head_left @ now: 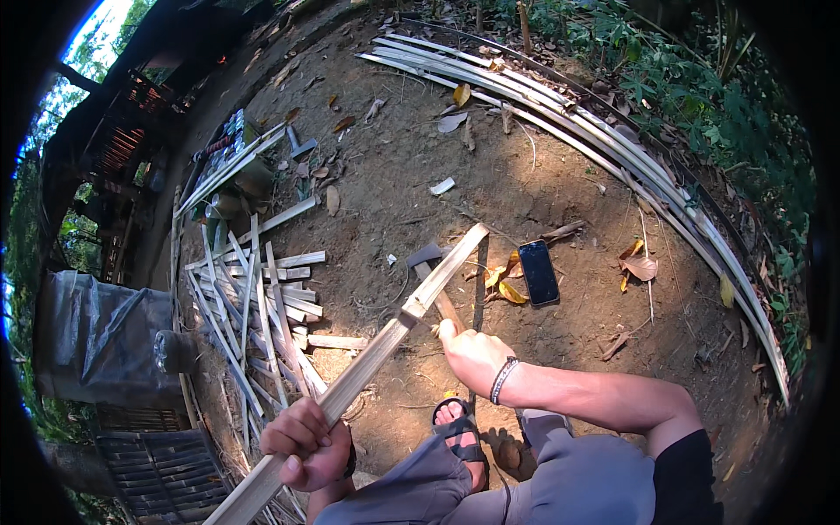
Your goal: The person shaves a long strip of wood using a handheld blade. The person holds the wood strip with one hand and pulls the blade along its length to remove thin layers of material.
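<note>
A long flat bamboo slat slants up from the lower left to the middle of the view. My left hand is closed around its lower part. A dark band crosses the slat higher up, and I cannot tell whether it is a node or a blade's edge. Beside that upper part my right hand is closed, fingers curled. It appears to grip the wooden handle of a tool whose grey metal head lies partly behind the slat; hammer or hatchet, I cannot make out.
Loose split bamboo pieces lie piled on the left. A phone rests on the dirt beyond my right hand, by yellow leaves. Long pale bamboo strips curve along the right. A tarp-covered thing stands at far left. My sandalled foot is below.
</note>
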Demonstrator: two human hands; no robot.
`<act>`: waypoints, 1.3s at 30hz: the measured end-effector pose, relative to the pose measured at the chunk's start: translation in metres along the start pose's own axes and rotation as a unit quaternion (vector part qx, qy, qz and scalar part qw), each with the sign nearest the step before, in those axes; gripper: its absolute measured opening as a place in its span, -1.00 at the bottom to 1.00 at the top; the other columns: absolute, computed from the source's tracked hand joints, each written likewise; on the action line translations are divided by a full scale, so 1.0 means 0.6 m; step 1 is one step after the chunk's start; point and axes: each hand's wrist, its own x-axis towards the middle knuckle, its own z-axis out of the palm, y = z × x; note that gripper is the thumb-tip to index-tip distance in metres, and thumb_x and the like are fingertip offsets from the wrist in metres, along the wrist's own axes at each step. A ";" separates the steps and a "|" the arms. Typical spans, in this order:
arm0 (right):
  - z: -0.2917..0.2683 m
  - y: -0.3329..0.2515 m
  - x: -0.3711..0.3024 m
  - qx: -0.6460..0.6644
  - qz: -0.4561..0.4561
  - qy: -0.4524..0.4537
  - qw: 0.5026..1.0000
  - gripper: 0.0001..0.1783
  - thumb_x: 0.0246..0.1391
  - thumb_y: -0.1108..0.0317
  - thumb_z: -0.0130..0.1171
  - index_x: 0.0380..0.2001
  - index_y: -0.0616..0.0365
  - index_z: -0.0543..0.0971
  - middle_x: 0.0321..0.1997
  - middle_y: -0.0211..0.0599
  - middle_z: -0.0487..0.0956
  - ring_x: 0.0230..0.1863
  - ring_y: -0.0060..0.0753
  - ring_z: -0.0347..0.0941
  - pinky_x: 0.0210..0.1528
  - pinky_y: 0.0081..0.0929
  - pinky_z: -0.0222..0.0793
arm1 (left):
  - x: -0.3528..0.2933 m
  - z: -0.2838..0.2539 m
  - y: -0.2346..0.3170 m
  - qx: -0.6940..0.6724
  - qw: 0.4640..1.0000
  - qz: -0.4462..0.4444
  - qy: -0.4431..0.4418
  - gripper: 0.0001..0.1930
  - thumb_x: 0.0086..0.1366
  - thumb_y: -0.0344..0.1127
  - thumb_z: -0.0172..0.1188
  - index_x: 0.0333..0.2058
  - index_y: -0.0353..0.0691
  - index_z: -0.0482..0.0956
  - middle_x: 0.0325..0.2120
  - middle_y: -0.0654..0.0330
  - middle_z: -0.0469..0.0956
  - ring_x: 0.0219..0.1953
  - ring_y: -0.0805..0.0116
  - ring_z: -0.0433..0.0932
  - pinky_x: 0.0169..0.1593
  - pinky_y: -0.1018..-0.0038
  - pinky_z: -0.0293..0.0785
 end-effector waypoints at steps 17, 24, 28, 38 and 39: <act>0.010 0.039 0.036 -0.026 0.027 0.026 0.999 -0.78 0.12 0.45 -0.15 -0.19 0.35 0.25 -0.55 0.02 0.55 -0.50 -0.04 0.58 -0.54 -0.20 0.50 | -0.003 0.011 -0.005 -0.003 1.000 0.010 -0.023 -0.71 -0.03 -0.27 0.09 -0.70 -0.07 0.12 -0.86 0.34 0.14 -0.83 0.54 0.11 -0.61 0.59 0.09; -0.002 0.081 0.044 -0.052 0.000 0.007 0.999 -0.76 0.10 0.44 -0.12 -0.17 0.33 0.25 -0.57 0.02 0.56 -0.52 -0.07 0.58 -0.56 -0.23 0.49 | -0.007 0.023 -0.003 0.009 1.000 0.000 -0.030 -0.70 -0.08 -0.27 0.13 -0.73 -0.08 0.13 -0.88 0.35 0.14 -0.84 0.53 0.12 -0.64 0.58 0.08; -0.006 -0.004 0.012 -0.007 -0.022 0.011 1.000 -0.80 0.12 0.47 -0.19 -0.20 0.36 0.23 -0.54 0.09 0.56 -0.48 0.00 0.58 -0.53 -0.19 0.49 | -0.003 0.006 0.001 0.009 1.000 0.005 0.005 -0.70 -0.07 -0.28 0.11 -0.73 -0.07 0.12 -0.88 0.35 0.14 -0.84 0.53 0.13 -0.64 0.58 0.08; -0.007 -0.007 0.010 0.022 0.009 -0.017 1.000 -0.81 0.13 0.46 -0.20 -0.20 0.34 0.22 -0.52 0.13 0.55 -0.45 0.04 0.58 -0.49 -0.17 0.50 | -0.003 0.002 0.000 0.012 1.000 0.011 0.006 -0.69 -0.06 -0.27 0.12 -0.73 -0.08 0.12 -0.88 0.33 0.13 -0.84 0.53 0.12 -0.64 0.57 0.08; -0.021 -0.026 -0.004 0.015 -0.021 -0.026 0.999 -0.81 0.12 0.47 -0.19 -0.21 0.34 0.22 -0.54 0.13 0.54 -0.45 0.04 0.58 -0.49 -0.16 0.50 | -0.004 0.000 0.001 0.011 1.000 0.008 0.002 -0.69 -0.06 -0.26 0.12 -0.73 -0.08 0.12 -0.88 0.33 0.13 -0.84 0.52 0.12 -0.64 0.56 0.08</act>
